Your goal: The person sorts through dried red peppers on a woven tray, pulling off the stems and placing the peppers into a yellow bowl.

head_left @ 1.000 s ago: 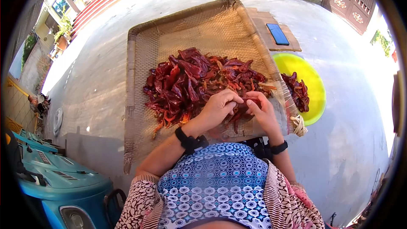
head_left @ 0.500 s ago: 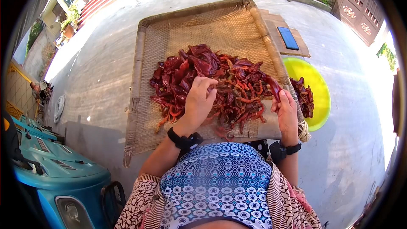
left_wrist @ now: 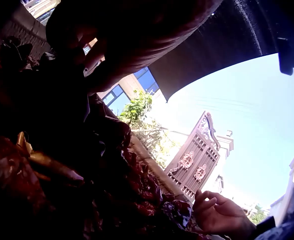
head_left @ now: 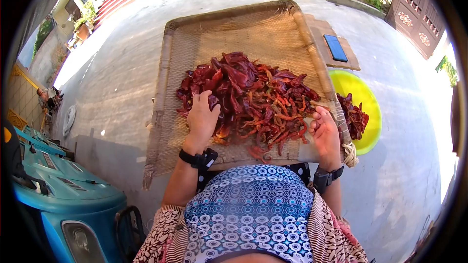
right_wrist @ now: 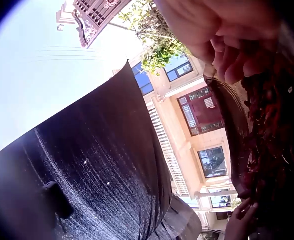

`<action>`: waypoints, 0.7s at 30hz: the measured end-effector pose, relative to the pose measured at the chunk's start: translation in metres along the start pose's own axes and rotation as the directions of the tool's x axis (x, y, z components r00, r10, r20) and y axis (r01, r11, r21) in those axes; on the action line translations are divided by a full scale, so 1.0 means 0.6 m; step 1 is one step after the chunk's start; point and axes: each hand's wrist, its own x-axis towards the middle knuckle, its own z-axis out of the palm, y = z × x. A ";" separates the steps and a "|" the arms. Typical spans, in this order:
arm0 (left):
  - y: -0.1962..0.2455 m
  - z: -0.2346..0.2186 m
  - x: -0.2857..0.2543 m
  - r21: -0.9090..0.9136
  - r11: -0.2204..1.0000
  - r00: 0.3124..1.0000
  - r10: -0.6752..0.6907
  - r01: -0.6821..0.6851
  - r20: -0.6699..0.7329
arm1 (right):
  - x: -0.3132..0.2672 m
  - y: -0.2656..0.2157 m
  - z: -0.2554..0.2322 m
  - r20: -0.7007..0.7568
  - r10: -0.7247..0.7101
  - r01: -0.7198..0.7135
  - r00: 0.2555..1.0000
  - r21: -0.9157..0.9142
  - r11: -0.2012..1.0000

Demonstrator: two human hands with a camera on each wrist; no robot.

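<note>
The left hand point(head_left: 201, 121) rests at the left part of a heap of dark red peppers point(head_left: 239, 75), thumb and fingers apart, a pepper showing between them. That hand is mostly in shadow in the left wrist view. Near the tray's right edge the right hand point(head_left: 325, 134) is palm up with loosely bent fingers; no pepper shows in it. Fingers point(right_wrist: 232, 65) hang bent above the heap in the right wrist view. Smaller, shrivelled red-orange peppers point(head_left: 280, 112) lie between the hands. All lie on a woven tray point(head_left: 229, 31).
Right of the tray stands a yellow-green bowl point(head_left: 373, 117) with dark peppers point(head_left: 355, 117) in it. A blue phone point(head_left: 335, 48) lies on cardboard point(head_left: 319, 29) beyond. A teal vehicle point(head_left: 73, 190) stands at lower left; a gate point(head_left: 419, 19) is far right.
The hands, together a second ago, have moved apart. The left has shifted left along the heap. The long dark pepper held by the right hand half a second ago is gone from its fingers.
</note>
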 end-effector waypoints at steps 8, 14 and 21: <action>0.074 -0.030 -0.019 -0.517 0.853 0.965 0.188 -0.069 0.182 | -0.027 0.007 0.056 0.189 0.063 0.012 0.980 -0.372 0.928; 0.125 0.006 -0.041 -0.658 0.740 0.847 0.433 -0.139 0.309 | -0.058 0.012 0.113 0.316 0.365 -0.007 0.876 -0.747 0.665; 0.128 0.021 -0.046 -0.677 0.731 0.818 0.441 -0.088 0.370 | -0.050 0.040 0.100 0.354 0.410 -0.001 0.841 -0.756 0.654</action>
